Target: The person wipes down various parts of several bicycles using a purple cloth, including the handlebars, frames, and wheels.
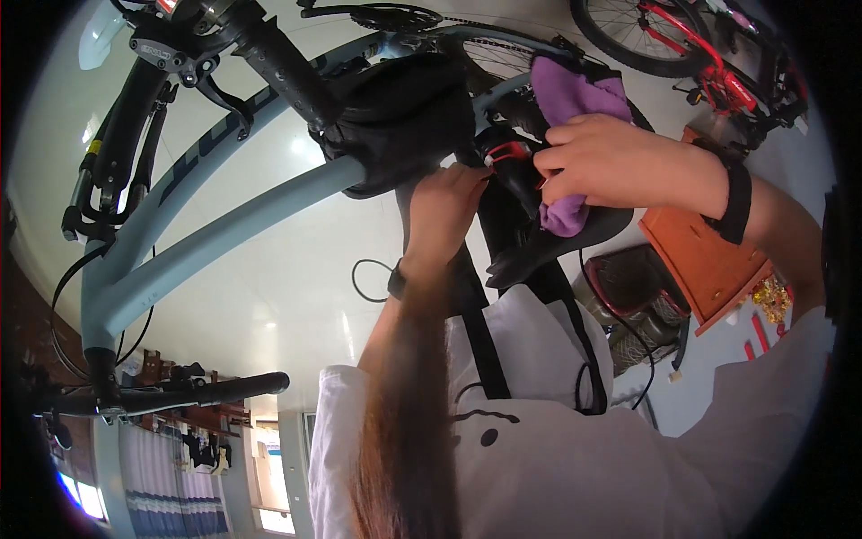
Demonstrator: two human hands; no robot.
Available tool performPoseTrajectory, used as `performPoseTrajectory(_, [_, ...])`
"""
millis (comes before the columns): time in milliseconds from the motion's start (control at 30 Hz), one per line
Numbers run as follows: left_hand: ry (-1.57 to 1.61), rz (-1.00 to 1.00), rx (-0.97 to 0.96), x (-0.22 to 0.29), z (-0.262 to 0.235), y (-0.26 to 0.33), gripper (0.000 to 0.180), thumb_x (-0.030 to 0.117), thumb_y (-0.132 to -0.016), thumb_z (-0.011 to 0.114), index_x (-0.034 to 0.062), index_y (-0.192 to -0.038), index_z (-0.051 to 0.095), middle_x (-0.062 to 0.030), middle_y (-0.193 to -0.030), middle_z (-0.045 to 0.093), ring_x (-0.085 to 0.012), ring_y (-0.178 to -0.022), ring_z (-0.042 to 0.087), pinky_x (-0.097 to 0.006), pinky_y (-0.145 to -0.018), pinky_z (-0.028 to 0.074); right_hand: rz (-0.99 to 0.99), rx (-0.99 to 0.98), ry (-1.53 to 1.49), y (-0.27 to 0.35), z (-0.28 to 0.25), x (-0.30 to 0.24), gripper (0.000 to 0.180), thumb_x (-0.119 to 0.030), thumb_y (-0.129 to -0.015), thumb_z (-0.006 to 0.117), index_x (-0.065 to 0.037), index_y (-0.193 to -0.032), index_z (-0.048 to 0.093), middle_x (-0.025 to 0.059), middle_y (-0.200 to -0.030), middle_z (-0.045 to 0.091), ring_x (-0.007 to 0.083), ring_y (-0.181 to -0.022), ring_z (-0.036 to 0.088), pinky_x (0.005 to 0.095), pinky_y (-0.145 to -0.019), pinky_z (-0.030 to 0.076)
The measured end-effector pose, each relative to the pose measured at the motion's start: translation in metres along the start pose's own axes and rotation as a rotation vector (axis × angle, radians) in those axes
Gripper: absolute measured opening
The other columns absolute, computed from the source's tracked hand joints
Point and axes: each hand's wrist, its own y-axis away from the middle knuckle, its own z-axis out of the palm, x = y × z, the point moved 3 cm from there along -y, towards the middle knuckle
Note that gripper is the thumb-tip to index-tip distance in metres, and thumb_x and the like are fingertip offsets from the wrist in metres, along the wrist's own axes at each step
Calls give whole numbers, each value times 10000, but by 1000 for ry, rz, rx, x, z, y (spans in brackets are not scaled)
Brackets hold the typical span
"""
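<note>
A light blue bicycle frame (pixel 224 225) crosses the view, with a black frame bag (pixel 404 112) strapped under its top tube. My left hand (pixel 442 208) reaches up from the middle, and its curled fingers press on the rear edge of that bag beside a red seat clamp (pixel 507 151). My right hand (pixel 620 166) comes in from the right with a black wristband. It grips a purple cloth (pixel 575 94) and holds it against the black saddle (pixel 557 247) and the seat post. Long hair hangs over my left forearm.
A black handlebar grip (pixel 287 67) and brake lever (pixel 224 94) are at the upper left, and a second grip (pixel 224 388) is lower left. A red bicycle (pixel 709 63) stands at the top right. An orange-brown wooden board (pixel 705 260) and a dark basket (pixel 642 292) lie to the right.
</note>
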Motion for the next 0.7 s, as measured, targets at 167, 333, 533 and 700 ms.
performPoseTrajectory(167, [-16,-23,43,-7,-6,3,137,87,-758,550,64,-865,632,-85,-839,593,-281,-778,556,-349,-706,440,60,-52,9,2,4,9,221,-59,-604,634,-106,-820,620,26,-821,544,226,-857,512,346,-713,434])
performPoseTrajectory(333, [-26,-138,73,-26,-12,18,133,77,-757,560,60,-876,617,-73,-820,585,-253,-754,570,-335,-688,449,239,-52,-99,18,3,54,274,-49,-610,603,-91,-881,625,71,-849,553,272,-914,527,395,-742,437])
performPoseTrajectory(533, [-56,-175,128,-55,-15,43,130,80,-764,569,77,-888,608,-72,-814,582,-245,-749,570,-337,-674,448,348,142,208,-6,-10,69,300,-52,-642,599,-84,-940,591,51,-936,533,265,-899,491,381,-770,414])
performPoseTrajectory(700, [-95,-107,173,-43,-19,42,135,74,-762,562,77,-894,593,-74,-806,576,-256,-761,558,-348,-667,440,185,117,121,-48,17,32,291,-40,-650,579,-94,-934,608,38,-925,541,249,-856,480,369,-740,413])
